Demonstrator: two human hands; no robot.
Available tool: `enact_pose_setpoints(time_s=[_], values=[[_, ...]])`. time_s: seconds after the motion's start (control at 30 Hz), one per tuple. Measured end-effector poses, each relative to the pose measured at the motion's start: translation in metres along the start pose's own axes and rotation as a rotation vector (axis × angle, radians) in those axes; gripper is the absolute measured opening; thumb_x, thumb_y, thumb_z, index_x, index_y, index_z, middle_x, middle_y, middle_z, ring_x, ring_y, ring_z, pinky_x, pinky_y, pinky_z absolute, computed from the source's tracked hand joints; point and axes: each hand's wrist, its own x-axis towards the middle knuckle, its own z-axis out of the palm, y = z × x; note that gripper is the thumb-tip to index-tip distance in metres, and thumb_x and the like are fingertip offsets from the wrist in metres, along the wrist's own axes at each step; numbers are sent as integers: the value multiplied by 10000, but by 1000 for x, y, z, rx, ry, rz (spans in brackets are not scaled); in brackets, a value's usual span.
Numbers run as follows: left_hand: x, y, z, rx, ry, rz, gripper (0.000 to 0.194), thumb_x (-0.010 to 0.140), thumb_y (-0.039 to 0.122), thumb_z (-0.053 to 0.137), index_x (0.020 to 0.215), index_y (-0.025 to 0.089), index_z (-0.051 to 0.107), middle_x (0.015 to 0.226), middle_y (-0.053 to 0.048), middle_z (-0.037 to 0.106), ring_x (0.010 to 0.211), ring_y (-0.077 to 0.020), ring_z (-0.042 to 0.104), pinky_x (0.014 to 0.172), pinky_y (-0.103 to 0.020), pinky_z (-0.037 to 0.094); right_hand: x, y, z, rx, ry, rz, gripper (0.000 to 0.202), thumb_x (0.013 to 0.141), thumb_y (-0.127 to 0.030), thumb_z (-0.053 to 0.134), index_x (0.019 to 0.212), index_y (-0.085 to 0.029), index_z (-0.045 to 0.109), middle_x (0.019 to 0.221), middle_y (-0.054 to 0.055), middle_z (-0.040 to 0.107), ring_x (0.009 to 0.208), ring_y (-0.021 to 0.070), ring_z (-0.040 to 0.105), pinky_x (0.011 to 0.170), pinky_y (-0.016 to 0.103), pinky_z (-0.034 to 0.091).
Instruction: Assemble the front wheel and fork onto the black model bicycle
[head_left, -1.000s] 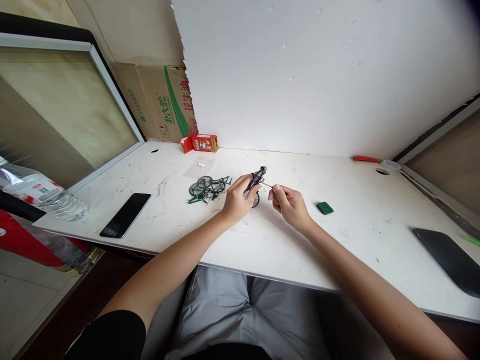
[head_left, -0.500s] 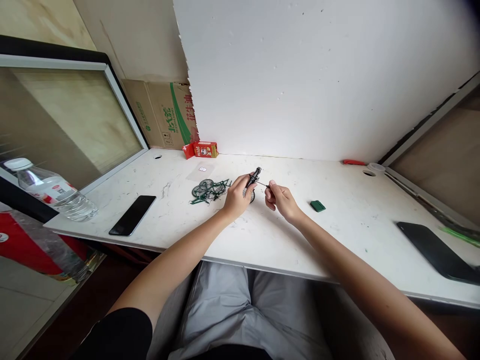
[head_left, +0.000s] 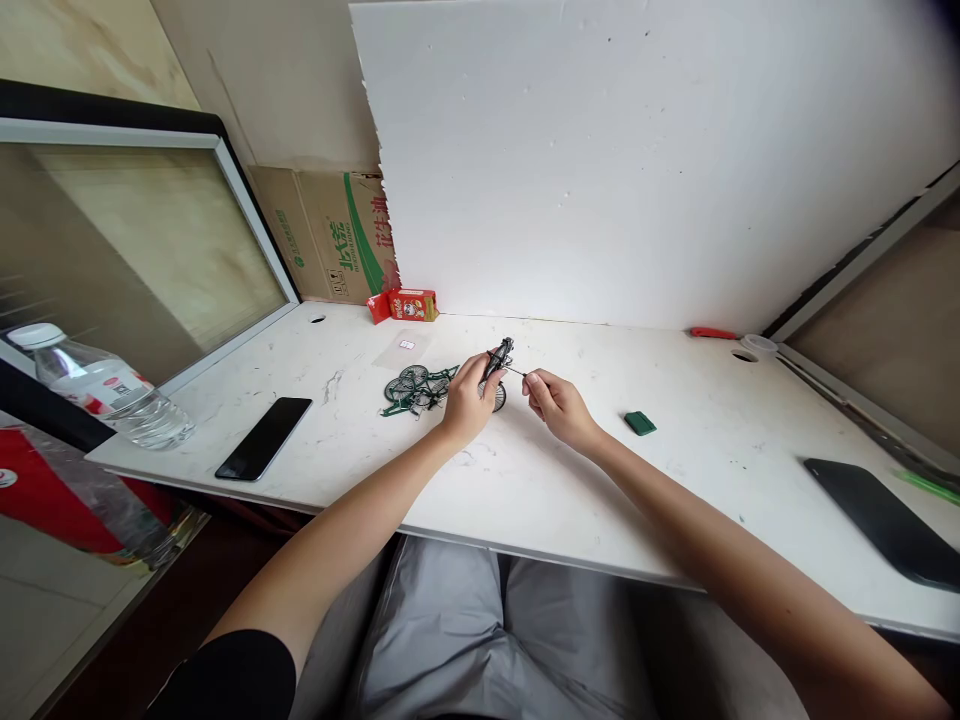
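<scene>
My left hand (head_left: 466, 408) is closed on a small dark model bicycle part (head_left: 498, 360), held tilted above the table. A spoked wheel (head_left: 500, 397) shows just below the fingers; whether it is joined to that part I cannot tell. Pinched in my right hand (head_left: 561, 408) is a thin screwdriver (head_left: 515, 372), its narrow shaft pointing left at the part. The tip's exact contact is too small to make out. Left of my left hand lie green model bicycle pieces (head_left: 414, 386) with dark spoked wheels, partly overlapping one another.
A small green block (head_left: 640, 423) lies to the right. A phone (head_left: 264, 438) and a water bottle (head_left: 105, 385) are on the left, a red box (head_left: 412, 304) at the back. A red-handled tool (head_left: 712, 332) and a black flat object (head_left: 881, 520) lie far right.
The view has shifted slightly. My left hand has turned the dark part a little and brought it left; the right hand with the screwdriver stays close to it.
</scene>
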Motion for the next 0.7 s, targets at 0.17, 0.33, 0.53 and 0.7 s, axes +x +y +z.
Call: enact_pose_setpoints(time_s=[0.17, 0.33, 0.53, 0.7], values=[[1, -4, -3, 16, 46, -21, 280, 1073, 381, 575, 1216, 169, 687, 1153, -155, 766, 1121, -238, 741, 975, -371, 598, 9, -1, 3, 32, -56, 16, 537, 1054, -703, 403, 833, -235, 549, 617, -48, 420, 564, 140, 389, 586, 292, 341], [3, -3, -5, 2, 50, 39, 273, 1071, 324, 582, 1263, 162, 687, 1212, -160, 766, 1172, -236, 733, 1028, -378, 588, 10, -3, 3, 179, -124, 81, 573, 1048, -723, 395, 771, -233, 501, 591, -62, 365, 522, 125, 384, 560, 291, 309], [9, 4, -1, -42, -18, 86, 286, 1069, 292, 583, 1306, 173, 689, 1233, -156, 769, 1188, -233, 736, 1061, -374, 585, 1, -10, -6, 390, -139, 197, 586, 1016, -733, 480, 713, -232, 476, 602, -70, 307, 511, 124, 387, 565, 304, 313], [24, 5, 4, -68, -37, 142, 307, 1061, 265, 597, 1344, 186, 686, 1281, -150, 765, 1206, -224, 740, 1077, -374, 597, -6, -26, -12, 553, -161, 322, 543, 1050, -661, 471, 712, -238, 425, 623, -77, 223, 491, 114, 295, 548, 301, 225]])
